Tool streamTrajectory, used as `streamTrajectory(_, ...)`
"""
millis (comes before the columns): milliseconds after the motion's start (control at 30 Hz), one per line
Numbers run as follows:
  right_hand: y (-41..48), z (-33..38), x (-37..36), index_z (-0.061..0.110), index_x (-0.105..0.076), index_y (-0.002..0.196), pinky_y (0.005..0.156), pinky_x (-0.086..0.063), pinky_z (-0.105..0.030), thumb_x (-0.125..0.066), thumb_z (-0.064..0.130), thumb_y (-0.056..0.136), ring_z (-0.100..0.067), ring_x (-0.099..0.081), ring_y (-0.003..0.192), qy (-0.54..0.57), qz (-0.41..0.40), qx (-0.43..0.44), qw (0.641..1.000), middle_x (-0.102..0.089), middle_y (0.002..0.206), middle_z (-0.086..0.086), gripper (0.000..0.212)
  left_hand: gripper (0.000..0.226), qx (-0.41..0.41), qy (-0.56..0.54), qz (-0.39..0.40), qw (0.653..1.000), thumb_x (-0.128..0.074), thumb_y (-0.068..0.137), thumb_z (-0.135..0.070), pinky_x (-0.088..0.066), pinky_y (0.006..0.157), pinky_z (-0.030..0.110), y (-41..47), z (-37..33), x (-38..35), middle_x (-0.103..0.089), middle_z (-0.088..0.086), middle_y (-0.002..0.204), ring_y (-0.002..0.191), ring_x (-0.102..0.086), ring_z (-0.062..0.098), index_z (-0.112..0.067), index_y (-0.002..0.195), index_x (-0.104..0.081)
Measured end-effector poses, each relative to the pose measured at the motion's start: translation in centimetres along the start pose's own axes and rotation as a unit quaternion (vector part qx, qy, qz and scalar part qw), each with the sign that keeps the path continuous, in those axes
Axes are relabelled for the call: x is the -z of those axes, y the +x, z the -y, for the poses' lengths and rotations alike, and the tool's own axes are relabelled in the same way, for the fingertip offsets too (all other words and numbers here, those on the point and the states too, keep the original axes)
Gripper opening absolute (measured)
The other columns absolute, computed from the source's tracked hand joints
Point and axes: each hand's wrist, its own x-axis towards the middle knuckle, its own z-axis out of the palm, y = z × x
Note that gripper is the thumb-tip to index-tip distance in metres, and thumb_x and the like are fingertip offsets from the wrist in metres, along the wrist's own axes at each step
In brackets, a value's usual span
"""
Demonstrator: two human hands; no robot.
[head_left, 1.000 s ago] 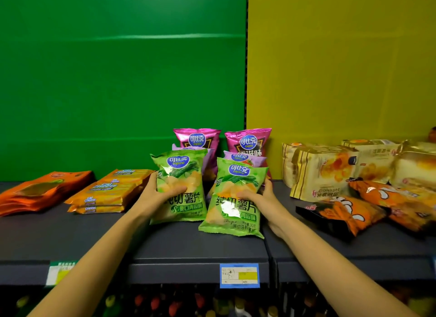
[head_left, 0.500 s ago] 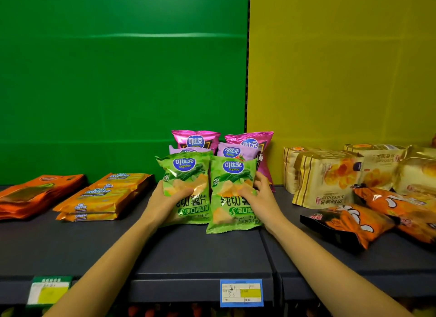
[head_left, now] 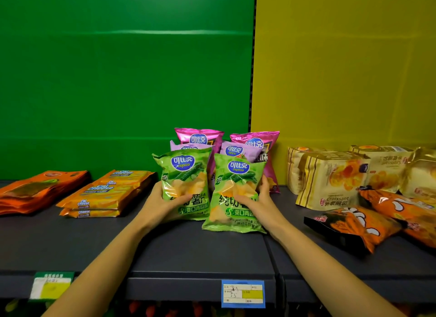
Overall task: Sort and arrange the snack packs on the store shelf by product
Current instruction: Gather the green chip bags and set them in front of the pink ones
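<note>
While each hand grips 1 green chip bag, the left hand point(head_left: 162, 202) clasps the left bag point(head_left: 182, 175) and the right hand point(head_left: 257, 200) pinches the right bag point(head_left: 237, 189), pink bags point(head_left: 256, 143) at 12 o'clock.

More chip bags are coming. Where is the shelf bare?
Bare shelf runs along the front edge, before the cheese packs and green bags. The right is crowded with croissant packs and orange bags.
</note>
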Motion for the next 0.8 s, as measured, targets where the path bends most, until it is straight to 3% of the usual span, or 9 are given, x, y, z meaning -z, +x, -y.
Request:
streamTrajectory(67, -0.1, 0.0, 0.2, 0.022, -0.011, 0.147, 0.094, -0.041, -0.025, -0.071, 0.019, 0.078, -0.016, -0.044, 0.127, -0.006, -0.003, 0.007, 1.000, -0.043, 0.136, 0.004, 0.091, 0.046, 0.000, 0.013, -0.026, 1.000, -0.079, 0.070, -0.014, -0.053, 0.069, 0.019, -0.1, -0.2, 0.3, -0.062, -0.005, 0.103, 0.090, -0.061, 0.006, -0.026, 0.104, -0.051)
streamTrajectory(133, -0.1, 0.0, 0.5, 0.022, -0.018, 0.145, 0.085, -0.045, -0.021, -0.071, 0.011, 0.078, -0.017, -0.050, 0.121, 0.008, -0.046, 0.023, 0.999, -0.048, 0.131, 0.003, 0.086, 0.074, 0.009, 0.026, -0.038, 0.999, -0.086, 0.054, -0.029, -0.052, 0.078, 0.026, -0.1, -0.3, 0.9, -0.063, -0.003, 0.109, 0.094, -0.062, 0.008, -0.019, 0.118, -0.049)
streamTrajectory(267, -0.2, 0.3, 1.1, 0.018, -0.011, 0.147, 0.068, -0.041, 0.001, -0.068, 0.006, 0.080, -0.006, -0.042, 0.113, 0.040, -0.120, 0.068, 0.990, -0.040, 0.129, 0.006, 0.089, 0.092, 0.023, 0.025, -0.033, 0.999, -0.082, 0.038, -0.044, -0.050, 0.072, 0.023, -0.4, -0.2, 1.6, -0.062, 0.002, 0.115, 0.097, -0.064, 0.014, -0.017, 0.120, -0.049)
streamTrajectory(333, -0.1, 0.1, 1.0, 0.018, -0.008, 0.147, 0.082, -0.041, -0.008, -0.067, 0.009, 0.081, -0.007, -0.041, 0.117, 0.013, -0.101, 0.073, 0.992, -0.039, 0.136, 0.003, 0.089, 0.088, 0.030, 0.040, -0.024, 0.998, -0.083, 0.044, -0.045, -0.050, 0.073, 0.023, -0.6, -0.2, 1.3, -0.061, 0.005, 0.118, 0.100, -0.064, 0.016, -0.017, 0.120, -0.050)
streamTrajectory(467, -0.2, -0.2, 0.3, 0.022, -0.003, 0.148, 0.106, -0.030, -0.027, -0.063, 0.021, 0.085, -0.007, -0.031, 0.132, -0.029, -0.044, 0.053, 0.997, -0.031, 0.148, 0.004, 0.088, 0.030, -0.028, 0.095, -0.024, 0.995, -0.071, 0.078, -0.014, -0.050, 0.073, 0.016, -0.8, -0.4, -0.1, -0.070, -0.013, 0.099, 0.084, -0.064, -0.002, -0.031, 0.093, -0.051)
streamTrajectory(567, -0.3, -0.2, 0.4, 0.019, -0.004, 0.148, 0.100, -0.023, -0.018, -0.056, 0.029, 0.090, -0.002, -0.026, 0.127, -0.038, -0.009, 0.020, 0.999, -0.029, 0.137, 0.012, 0.079, 0.032, -0.059, 0.121, -0.032, 0.990, -0.066, 0.083, -0.011, -0.050, 0.082, 0.030, -1.0, -0.5, -0.6, -0.068, -0.017, 0.088, 0.084, -0.064, -0.001, -0.036, 0.090, -0.048)
streamTrajectory(633, -0.3, -0.4, 0.6, 0.020, -0.005, 0.148, 0.102, -0.025, -0.021, -0.060, 0.031, 0.087, -0.009, -0.028, 0.135, -0.027, -0.006, 0.007, 1.000, -0.031, 0.143, 0.011, 0.083, 0.031, -0.059, 0.131, -0.030, 0.989, -0.072, 0.077, -0.031, -0.049, 0.091, 0.038, -1.2, -0.1, -0.1, -0.061, -0.009, 0.102, 0.098, -0.060, 0.009, -0.037, 0.096, -0.048)
streamTrajectory(700, -0.1, -0.7, 0.5, 0.020, -0.008, 0.147, 0.107, -0.028, -0.027, -0.068, 0.033, 0.079, -0.016, -0.032, 0.137, -0.027, -0.019, 0.005, 0.999, -0.033, 0.147, 0.005, 0.092, 0.063, -0.040, 0.126, -0.025, 0.991, -0.073, 0.060, -0.057, -0.048, 0.094, 0.038, -1.3, 0.1, 0.2, -0.058, 0.000, 0.115, 0.107, -0.059, 0.015, -0.030, 0.110, -0.046)
streamTrajectory(800, 0.0, -0.9, 0.5, 0.022, -0.009, 0.147, 0.113, -0.030, -0.041, -0.077, 0.041, 0.067, -0.020, -0.035, 0.136, -0.043, -0.038, 0.003, 0.998, -0.034, 0.149, 0.000, 0.107, 0.088, -0.016, 0.116, -0.037, 0.992, -0.075, 0.056, -0.058, -0.048, 0.090, 0.033, -1.4, 0.0, 0.2, -0.058, -0.002, 0.116, 0.103, -0.060, 0.012, -0.023, 0.125, -0.035)
